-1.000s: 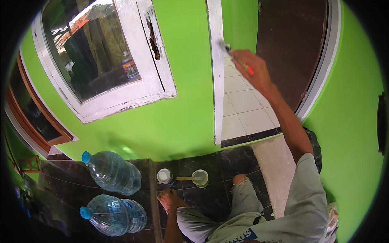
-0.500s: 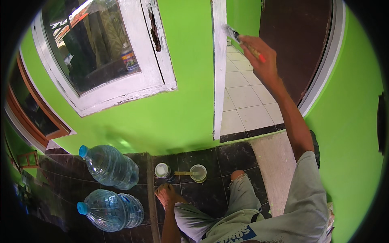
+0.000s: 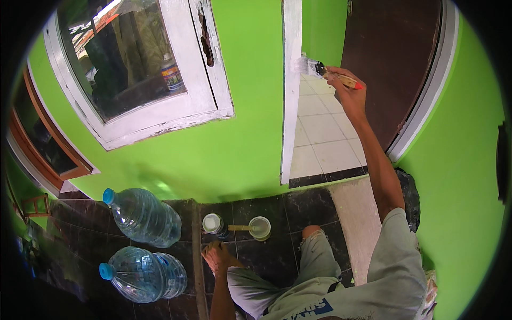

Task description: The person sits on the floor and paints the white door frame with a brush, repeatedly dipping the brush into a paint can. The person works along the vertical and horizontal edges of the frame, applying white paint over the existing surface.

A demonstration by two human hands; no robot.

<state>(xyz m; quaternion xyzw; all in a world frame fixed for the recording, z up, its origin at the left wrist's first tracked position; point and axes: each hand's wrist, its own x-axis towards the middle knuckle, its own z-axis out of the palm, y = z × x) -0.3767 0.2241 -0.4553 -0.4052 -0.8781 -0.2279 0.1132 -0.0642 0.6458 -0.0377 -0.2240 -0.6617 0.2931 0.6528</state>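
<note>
Right hand: clamped on one paintbrush, two o'clock
Left hand: cannot tell whether closed
Bottles: two, eight o'clock
Containers: two

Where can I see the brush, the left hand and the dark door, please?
Brush (image 3: 320, 69): head view, on the black band between bristles and handle.
Left hand (image 3: 217, 258): head view, on the back of the hand.
Dark door (image 3: 393, 58): head view, on its flat brown face.
</note>
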